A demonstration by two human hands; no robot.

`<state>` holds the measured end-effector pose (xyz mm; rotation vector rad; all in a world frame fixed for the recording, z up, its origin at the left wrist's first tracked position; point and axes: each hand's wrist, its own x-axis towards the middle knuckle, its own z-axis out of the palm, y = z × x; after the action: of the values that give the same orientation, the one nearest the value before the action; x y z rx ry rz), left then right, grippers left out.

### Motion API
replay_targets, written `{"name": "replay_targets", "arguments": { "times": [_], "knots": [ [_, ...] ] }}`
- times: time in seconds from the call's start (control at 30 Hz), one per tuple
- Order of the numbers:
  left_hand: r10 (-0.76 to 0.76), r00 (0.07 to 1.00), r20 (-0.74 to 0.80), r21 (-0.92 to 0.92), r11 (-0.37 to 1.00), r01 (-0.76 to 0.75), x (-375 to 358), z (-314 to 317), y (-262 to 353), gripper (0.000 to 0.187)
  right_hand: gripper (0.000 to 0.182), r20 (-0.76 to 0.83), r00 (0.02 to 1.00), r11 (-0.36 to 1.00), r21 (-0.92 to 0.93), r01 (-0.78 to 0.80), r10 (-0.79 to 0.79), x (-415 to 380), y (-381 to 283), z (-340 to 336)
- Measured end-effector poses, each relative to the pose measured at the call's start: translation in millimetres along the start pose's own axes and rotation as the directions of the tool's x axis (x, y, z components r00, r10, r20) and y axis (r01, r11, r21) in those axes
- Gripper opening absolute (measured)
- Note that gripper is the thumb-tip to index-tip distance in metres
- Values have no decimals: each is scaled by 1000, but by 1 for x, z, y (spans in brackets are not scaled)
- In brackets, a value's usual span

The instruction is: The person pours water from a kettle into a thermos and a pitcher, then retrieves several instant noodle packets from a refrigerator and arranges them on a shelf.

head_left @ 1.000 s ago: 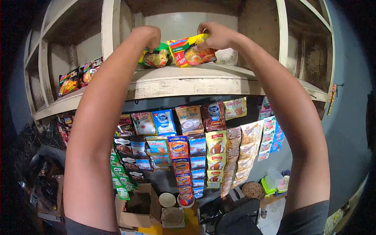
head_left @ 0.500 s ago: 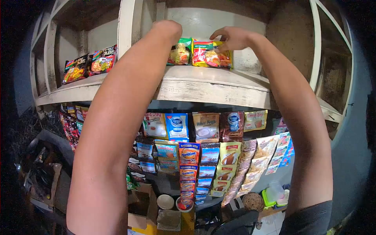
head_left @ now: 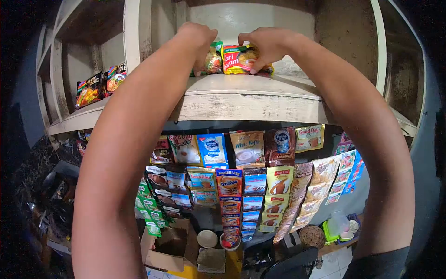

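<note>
On the white wooden shelf [head_left: 241, 86], two instant noodle packets stand side by side. My right hand [head_left: 272, 46] grips the yellow and red packet [head_left: 232, 61], its thumb across the front and its fingers over the top edge. At the other side my left hand [head_left: 199, 39] is closed around the green packet [head_left: 214, 60]. That hand and forearm hide much of the green packet. The two packets touch or nearly touch at their inner edges.
Black noodle packets [head_left: 89, 90] stand in the compartment to the left, beyond an upright divider [head_left: 138, 32]. Below the shelf hang several strips of drink sachets [head_left: 230, 181]. Lower down are a cardboard box [head_left: 172, 244], a bowl [head_left: 207, 239] and green plastic containers [head_left: 330, 231].
My right hand has come down onto the yellow and red packet, its thumb now pressed on the front. My left hand's fingertips now show at the green packet. The view has shifted slightly.
</note>
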<state>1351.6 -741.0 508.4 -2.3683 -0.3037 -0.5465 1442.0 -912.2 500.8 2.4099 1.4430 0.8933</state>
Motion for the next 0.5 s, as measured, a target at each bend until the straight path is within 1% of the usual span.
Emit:
{"name": "replay_targets", "arguments": {
  "times": [0.03, 0.07, 0.1, 0.17, 0.2, 0.27, 0.3, 0.37, 0.43, 0.47, 0.5],
  "knots": [
    [36, 999, -33, 93, 995, -33, 0, 2, 2, 108, 84, 1, 1000, 1000, 4, 10, -10, -1, -3, -1],
    [76, 995, -62, 187, 980, -63, 2, 5, 2, 109, 84, -21, 1000, 999, -32, -2, 1, -3, -4, -2],
    [71, 996, -56, 188, 980, -59, 2, 7, 0, 109, 84, -45, 999, 998, -69, -16, 13, -5, -6, -3],
    [111, 992, -67, 132, 986, -102, 2, 9, -1, 99, 85, -42, 999, 998, -57, -23, 20, -8, -7, -3],
    [110, 992, -66, 138, 985, -101, 0, 8, -4, 99, 86, -39, 999, 998, -49, -39, 37, -9, -6, -3],
    [134, 984, -119, 19, 991, -133, -4, 8, -13, 90, 87, -41, 998, 998, -34, -44, 43, -10, -5, -3],
    [136, 983, -124, 21, 991, -135, -4, 7, -16, 90, 89, -39, 998, 999, -21, -48, 48, -9, -4, -2],
    [77, 993, -90, -129, 988, -88, -3, 4, -19, 86, 89, -41, 999, 999, -22, -34, 33, -9, -1, -4],
    [74, 995, -72, -94, 992, -80, 0, 4, -15, 85, 90, -52, 999, 1000, -10, -5, 5, -9, -1, -3],
    [68, 996, -49, -60, 996, -71, -1, 2, -13, 83, 90, -55, 998, 1000, -13, -8, 8, -8, 0, -1],
    [67, 996, -56, -59, 996, -70, -3, 0, -12, 83, 90, -38, 999, 1000, 9, -13, 14, -6, 0, -1]
  ]
}}
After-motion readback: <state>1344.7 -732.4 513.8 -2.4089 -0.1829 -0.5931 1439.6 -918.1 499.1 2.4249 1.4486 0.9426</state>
